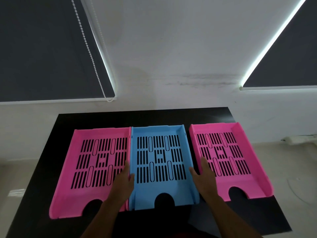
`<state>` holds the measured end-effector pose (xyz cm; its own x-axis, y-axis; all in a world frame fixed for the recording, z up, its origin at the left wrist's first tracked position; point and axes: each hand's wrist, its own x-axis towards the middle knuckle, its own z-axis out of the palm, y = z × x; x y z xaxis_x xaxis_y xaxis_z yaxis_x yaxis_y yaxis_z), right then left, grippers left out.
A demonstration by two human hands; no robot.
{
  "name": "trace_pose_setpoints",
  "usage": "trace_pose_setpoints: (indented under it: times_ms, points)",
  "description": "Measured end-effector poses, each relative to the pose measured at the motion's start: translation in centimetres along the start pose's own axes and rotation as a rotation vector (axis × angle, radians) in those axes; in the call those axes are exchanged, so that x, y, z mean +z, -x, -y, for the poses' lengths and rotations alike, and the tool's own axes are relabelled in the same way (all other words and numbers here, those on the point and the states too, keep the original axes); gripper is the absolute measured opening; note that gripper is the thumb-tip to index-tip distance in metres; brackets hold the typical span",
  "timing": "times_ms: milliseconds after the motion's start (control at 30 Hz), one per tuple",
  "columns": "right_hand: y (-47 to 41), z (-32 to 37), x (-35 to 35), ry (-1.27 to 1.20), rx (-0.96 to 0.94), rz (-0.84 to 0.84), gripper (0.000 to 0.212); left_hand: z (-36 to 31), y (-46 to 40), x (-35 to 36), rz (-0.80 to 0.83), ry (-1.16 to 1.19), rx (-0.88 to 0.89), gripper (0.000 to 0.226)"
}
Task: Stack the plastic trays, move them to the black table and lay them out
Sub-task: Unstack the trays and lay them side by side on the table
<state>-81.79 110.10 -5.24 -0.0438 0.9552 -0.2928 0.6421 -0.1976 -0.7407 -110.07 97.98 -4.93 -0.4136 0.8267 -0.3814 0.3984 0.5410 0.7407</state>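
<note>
The counter point(96, 119) and forearms point(104, 215) are cut off by the lower border; the inner wall of the left tray point(68, 194) is partly hidden by the left hand point(122, 184).

On the worktop point(154, 117) we see three trays in one row, notched ends toward 6 o'clock. From the middle tray point(145, 189), the left tray point(103, 133) lies at 9 o'clock, touching it; the right tray point(221, 182) at 3 o'clock, slightly apart.

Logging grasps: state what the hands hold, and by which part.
Blue tray, by its side walls: left hand on the left, right hand on the right; firm grip cannot be told.
</note>
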Motion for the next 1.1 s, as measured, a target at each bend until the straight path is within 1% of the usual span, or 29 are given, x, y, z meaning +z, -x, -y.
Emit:
trace_pose_setpoints:
  times_ms: [100,200,233,333,633,900,1100]
  points:
    - [0.0,0.0,0.4,0.016,-0.050,0.021,0.068,0.0,0.1,0.3,-0.017,-0.014,0.010,0.069]
    - [-0.1,0.1,0.7,-0.010,-0.088,0.041,0.049,0.0,0.0,0.5,-0.027,-0.016,0.001,0.068]
    - [-0.1,0.1,0.7,-0.016,-0.099,0.045,0.045,0.0,0.0,0.6,-0.031,-0.017,0.004,0.068]
    - [-0.4,-0.1,0.8,-0.006,-0.105,0.066,0.047,-0.1,-0.1,0.8,-0.042,-0.026,0.011,0.068]
    - [-0.7,-0.4,1.2,0.025,-0.129,0.033,0.041,-0.3,-0.9,1.4,-0.053,-0.012,-0.010,0.070]
    - [-4.0,0.7,1.2,0.027,-0.144,0.015,0.044,-1.5,-3.2,1.5,-0.044,-0.001,-0.004,0.069]
    - [-6.3,1.8,1.2,0.035,-0.144,0.018,0.043,-2.5,-5.4,1.2,-0.040,0.000,0.005,0.067]
